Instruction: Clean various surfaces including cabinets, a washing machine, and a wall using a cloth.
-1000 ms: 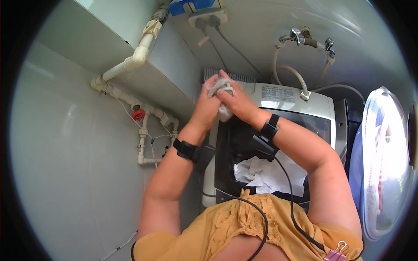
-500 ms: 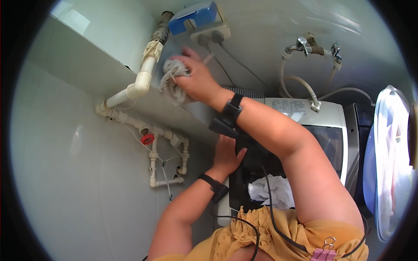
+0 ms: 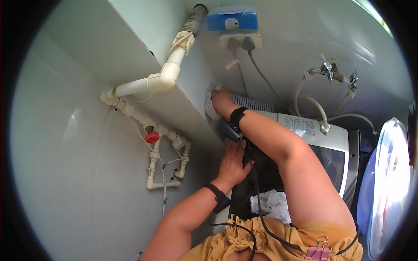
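At the far left corner of the washing machine [image 3: 270, 174], the cloth [image 3: 211, 105] might drop if the fingers of the right hand [image 3: 223, 102], apparently closed round it, slacken. Nearer and slightly right, the left hand [image 3: 234, 166], fingers spread and gripping nothing visible, could slide if overloaded. The cloth looks pale grey-white, soft and crumpled.

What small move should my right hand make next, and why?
Probably slide the cloth a little along the pale panel: your right hand holds it bunched in the corner, apparently against that surface, while your left hand seems to rest on the washing machine's left edge, which may steady you.
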A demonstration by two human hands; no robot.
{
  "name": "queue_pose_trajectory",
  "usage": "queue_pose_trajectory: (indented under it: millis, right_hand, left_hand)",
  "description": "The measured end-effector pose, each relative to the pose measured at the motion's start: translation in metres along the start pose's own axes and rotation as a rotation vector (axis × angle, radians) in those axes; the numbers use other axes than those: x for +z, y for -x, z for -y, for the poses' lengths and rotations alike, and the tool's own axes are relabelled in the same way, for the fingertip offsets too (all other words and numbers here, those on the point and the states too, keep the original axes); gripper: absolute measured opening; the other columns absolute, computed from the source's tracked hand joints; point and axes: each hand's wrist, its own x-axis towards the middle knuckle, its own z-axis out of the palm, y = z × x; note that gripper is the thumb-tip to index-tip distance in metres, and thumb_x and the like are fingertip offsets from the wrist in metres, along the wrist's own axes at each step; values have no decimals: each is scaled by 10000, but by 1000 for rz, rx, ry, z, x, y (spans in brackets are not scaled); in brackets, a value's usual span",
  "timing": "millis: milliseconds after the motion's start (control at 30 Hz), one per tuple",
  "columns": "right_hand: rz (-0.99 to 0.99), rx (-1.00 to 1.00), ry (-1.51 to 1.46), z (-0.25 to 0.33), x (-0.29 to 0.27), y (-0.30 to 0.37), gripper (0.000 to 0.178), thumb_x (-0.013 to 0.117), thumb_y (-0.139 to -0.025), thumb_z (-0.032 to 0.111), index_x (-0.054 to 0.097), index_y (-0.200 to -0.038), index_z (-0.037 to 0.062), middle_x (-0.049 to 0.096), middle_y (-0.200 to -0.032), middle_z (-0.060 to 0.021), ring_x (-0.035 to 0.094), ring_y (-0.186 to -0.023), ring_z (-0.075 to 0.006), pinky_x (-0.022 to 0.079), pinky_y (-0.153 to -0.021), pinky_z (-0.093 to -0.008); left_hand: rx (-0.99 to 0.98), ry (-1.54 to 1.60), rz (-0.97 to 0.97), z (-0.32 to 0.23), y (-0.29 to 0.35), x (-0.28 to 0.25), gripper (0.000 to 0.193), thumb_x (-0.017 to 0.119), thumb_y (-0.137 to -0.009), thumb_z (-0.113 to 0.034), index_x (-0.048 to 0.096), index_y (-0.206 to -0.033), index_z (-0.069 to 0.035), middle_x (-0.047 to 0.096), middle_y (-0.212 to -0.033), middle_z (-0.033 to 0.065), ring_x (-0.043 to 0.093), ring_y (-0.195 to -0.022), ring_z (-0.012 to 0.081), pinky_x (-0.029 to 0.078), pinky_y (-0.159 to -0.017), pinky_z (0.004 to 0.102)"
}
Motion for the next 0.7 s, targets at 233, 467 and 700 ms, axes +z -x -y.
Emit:
queue_pose_trajectory:
  millis: [233,467,700]
  right_hand:
    - [-304,-557,-44,160,-53,-22,508,613,-786,33,519,-1285,12,473,-1356,-193,350,-1374,-344,352,-1106,-429]
    - [-334,-859,491,97,-39,-50,511,511,-852,34,492,-1363,27,456,-1430,-133,367,-1389,-301,376,-1100,-407]
    - [11,-749,454,44,-38,-7,418,550,-829,31,565,-1246,23,506,-1352,-166,429,-1335,-334,415,-1050,-443]
  left_hand:
    - [-137,-97,-4,22,29,-19,752,692,-841,-331,366,-1438,-10,305,-1507,237,316,-1359,478,360,-1086,528]
    - [-169,-79,38,17,24,-23,765,702,-829,-304,363,-1451,-17,294,-1521,251,303,-1386,465,365,-1086,511]
    - [-175,-63,28,18,25,-26,752,680,-854,-323,355,-1462,-24,281,-1538,237,270,-1417,440,329,-1117,497]
